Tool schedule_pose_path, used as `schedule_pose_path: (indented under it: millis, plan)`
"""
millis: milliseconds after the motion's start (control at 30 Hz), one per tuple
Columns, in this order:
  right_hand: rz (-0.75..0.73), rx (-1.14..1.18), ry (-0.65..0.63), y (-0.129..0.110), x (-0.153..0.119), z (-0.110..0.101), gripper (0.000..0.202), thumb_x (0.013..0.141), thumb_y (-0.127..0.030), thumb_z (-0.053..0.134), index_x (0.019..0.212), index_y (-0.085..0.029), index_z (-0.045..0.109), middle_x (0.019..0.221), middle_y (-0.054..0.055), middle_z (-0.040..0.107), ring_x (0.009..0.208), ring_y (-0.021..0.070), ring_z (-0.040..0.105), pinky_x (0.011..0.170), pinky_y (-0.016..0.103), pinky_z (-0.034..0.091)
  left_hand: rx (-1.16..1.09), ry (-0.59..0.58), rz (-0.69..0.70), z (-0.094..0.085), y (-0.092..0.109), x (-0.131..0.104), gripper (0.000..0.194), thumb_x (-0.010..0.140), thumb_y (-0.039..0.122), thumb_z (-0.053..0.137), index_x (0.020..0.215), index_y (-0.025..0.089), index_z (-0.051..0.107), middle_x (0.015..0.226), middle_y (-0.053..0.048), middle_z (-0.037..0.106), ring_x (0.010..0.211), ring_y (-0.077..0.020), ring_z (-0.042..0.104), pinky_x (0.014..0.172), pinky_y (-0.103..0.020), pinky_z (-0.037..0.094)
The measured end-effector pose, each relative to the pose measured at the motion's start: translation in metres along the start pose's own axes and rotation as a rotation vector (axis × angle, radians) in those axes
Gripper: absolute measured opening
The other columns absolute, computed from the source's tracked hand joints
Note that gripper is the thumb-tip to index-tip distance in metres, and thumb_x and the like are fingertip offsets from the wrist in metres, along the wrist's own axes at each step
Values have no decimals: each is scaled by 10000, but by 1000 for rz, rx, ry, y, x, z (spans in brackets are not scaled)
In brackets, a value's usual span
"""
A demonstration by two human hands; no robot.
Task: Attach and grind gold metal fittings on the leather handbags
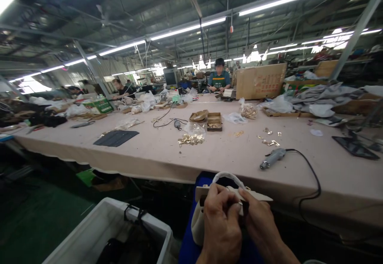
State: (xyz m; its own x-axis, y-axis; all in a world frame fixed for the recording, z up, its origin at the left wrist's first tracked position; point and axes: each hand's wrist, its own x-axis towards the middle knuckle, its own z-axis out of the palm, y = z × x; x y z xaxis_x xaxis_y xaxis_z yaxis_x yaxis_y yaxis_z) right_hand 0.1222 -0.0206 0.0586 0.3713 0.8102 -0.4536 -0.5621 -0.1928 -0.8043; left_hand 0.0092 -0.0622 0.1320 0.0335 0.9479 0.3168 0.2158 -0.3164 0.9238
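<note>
A cream handbag rests on blue cloth at my lap, just below the table's front edge. Its arched top handle looks wrapped in pale material. My left hand is closed at the bag's top, with thumb and fingers pinched together. Something small and pale shows by those fingertips, too small to name. My right hand grips the bag's flap from the right side, thumb on top. Both hands hide most of the bag's front and opening.
On the cloth-covered table lie a corded electric screwdriver, a pile of gold metal fittings, an open small box and a dark flat sheet. A white bin stands at lower left. A co-worker sits opposite.
</note>
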Motion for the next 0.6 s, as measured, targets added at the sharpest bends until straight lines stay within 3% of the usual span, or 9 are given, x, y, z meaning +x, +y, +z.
schedule_pose_path:
  millis: [67, 167, 233, 267, 333, 433, 533, 600]
  plan:
    - [15, -5, 6, 1, 7, 1, 290, 617, -319, 862, 724, -122, 678, 605, 48, 642, 508, 198, 608, 407, 282, 503, -36, 128, 89, -13, 6, 5, 141, 887, 170, 612, 765, 181, 681, 876, -61, 563, 767, -189, 559, 672, -269, 470]
    - [33, 1, -8, 0, 15, 3, 290, 636, -336, 845, 717, -132, 655, 558, 37, 606, 440, 195, 560, 378, 324, 507, 20, 491, 96, -41, 10, 20, 99, 945, 285, 644, 984, 198, 671, 980, -68, 617, 893, -215, 608, 792, -283, 501]
    - [34, 2, -6, 0, 17, 6, 289, 635, -336, 833, 723, -131, 649, 556, 37, 604, 419, 193, 542, 357, 336, 494, 72, 606, 24, -53, 7, 31, 339, 925, 322, 696, 1228, 195, 612, 986, -58, 640, 900, -215, 635, 800, -278, 518]
    - [31, 1, -2, -1, 18, 8, 291, 631, -337, 829, 729, -129, 650, 562, 38, 608, 417, 192, 538, 351, 334, 485, 76, 572, -26, -53, 4, 34, 426, 915, 343, 714, 1290, 183, 588, 936, -48, 651, 846, -207, 644, 757, -268, 526]
    - [22, -11, 9, -1, 20, 10, 311, 625, -358, 823, 748, -123, 659, 582, 42, 625, 414, 187, 534, 349, 327, 469, 34, 376, -137, -43, -3, 35, 436, 904, 392, 724, 1255, 149, 637, 802, -34, 662, 700, -189, 640, 648, -252, 523]
    - [-3, -65, 24, -1, 25, 11, 363, 636, -403, 820, 809, -113, 690, 659, 65, 679, 493, 210, 601, 411, 311, 485, -66, 98, -257, -8, -19, 31, 372, 895, 446, 717, 1083, 127, 751, 708, -57, 691, 592, -183, 633, 566, -249, 518]
    - [-44, -235, 1, 2, 35, 4, 389, 684, -454, 813, 844, -113, 720, 712, 78, 711, 676, 258, 686, 538, 295, 535, -131, -9, -283, 24, -43, 32, 357, 853, 424, 755, 1048, 128, 799, 715, -76, 714, 633, -205, 666, 588, -258, 540]
    - [-68, -380, -21, 3, 44, -3, 400, 728, -510, 786, 828, -126, 736, 719, 85, 716, 748, 283, 700, 593, 306, 554, -214, -59, -358, 34, -61, 38, 364, 809, 427, 792, 988, 112, 814, 692, -84, 713, 614, -212, 672, 585, -272, 552]
